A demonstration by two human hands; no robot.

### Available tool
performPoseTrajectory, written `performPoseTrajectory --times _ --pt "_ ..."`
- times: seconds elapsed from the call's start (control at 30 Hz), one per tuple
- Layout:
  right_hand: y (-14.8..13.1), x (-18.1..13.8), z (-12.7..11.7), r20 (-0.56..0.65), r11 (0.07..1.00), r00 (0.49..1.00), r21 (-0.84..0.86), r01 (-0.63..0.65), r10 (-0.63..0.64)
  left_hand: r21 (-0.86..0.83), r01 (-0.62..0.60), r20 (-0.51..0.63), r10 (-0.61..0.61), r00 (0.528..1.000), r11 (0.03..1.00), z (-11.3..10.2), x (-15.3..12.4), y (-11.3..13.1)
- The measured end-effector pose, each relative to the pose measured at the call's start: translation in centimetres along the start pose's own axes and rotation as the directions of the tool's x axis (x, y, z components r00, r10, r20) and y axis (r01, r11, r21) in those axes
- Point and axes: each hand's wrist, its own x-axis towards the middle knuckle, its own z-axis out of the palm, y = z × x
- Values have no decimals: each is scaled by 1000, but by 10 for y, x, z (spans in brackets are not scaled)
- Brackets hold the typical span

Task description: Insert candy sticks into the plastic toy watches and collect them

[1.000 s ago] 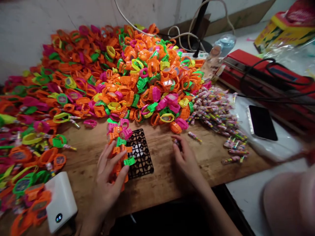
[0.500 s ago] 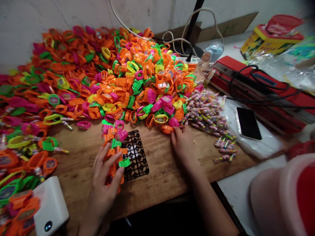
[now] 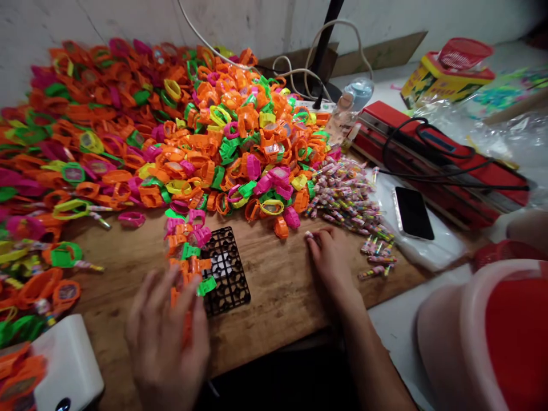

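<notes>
**Neon toy watches (image 3: 188, 265) under a blurred left hand (image 3: 171, 337), a wrapped candy roll (image 3: 309, 235) in the right (image 3: 329, 257)**

The two hands are well apart over the wooden table (image 3: 278, 285). Motion blur softens the left hand, whose spread fingers hide the near end of a row of orange, green and pink watches; whether they grip or merely touch it, I cannot tell. The right hand pinches the candy roll between thumb and fingertips, and only its pale end shows.

The row overlaps the left edge of a black plastic grid (image 3: 233, 285), covering part of it; something white shows through the openings. Behind lies a large heap of watches (image 3: 240, 131), cut off at the left edge, its buried pieces impossible to separate. Many more candy rolls (image 3: 346, 197) are piled to its right, their wrapper print too small to read.

At lower left, a white power bank (image 3: 71, 365) is cropped by the bottom edge, a dark round display just showing. A phone (image 3: 413, 213) with a black screen lies on clear plastic. Cable loops partly cover a red sealing machine (image 3: 377, 117); its blue label is illegible. Lettering on the yellow box (image 3: 428, 85) beneath a red basket (image 3: 466, 52) is likewise unreadable. A pale bucket (image 3: 449, 331), red inside, runs out of view at lower right.
</notes>
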Motion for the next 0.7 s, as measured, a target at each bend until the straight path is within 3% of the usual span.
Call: performPoseTrajectory --times 0.07,0.13,0.2,0.27,0.33,0.47,0.7 --pt "-4 -3 4 3 997 1000 79 8 -8 -148 -71 91 85 992 986 22 -2 33" --pt "-7 -6 4 13 987 1000 157 17 -20 -319 35 333 78 940 947 62 3 58" --pt "-10 -9 1 23 975 999 222 22 -27 -363 293 403 -135 905 884 110 19 69" --pt "-11 -11 -3 30 963 999 270 18 -27 -470 567 403 -407 820 677 150 41 65" --pt "-12 -13 -8 37 952 999 306 10 -22 -510 625 399 -481 780 591 173 62 53" --pt "-19 -18 -15 61 936 998 352 -18 -3 -613 680 481 -493 725 403 175 76 40" --pt "-55 -23 -39 72 927 994 373 45 -77 -650 751 719 -413 558 -117 132 55 62"
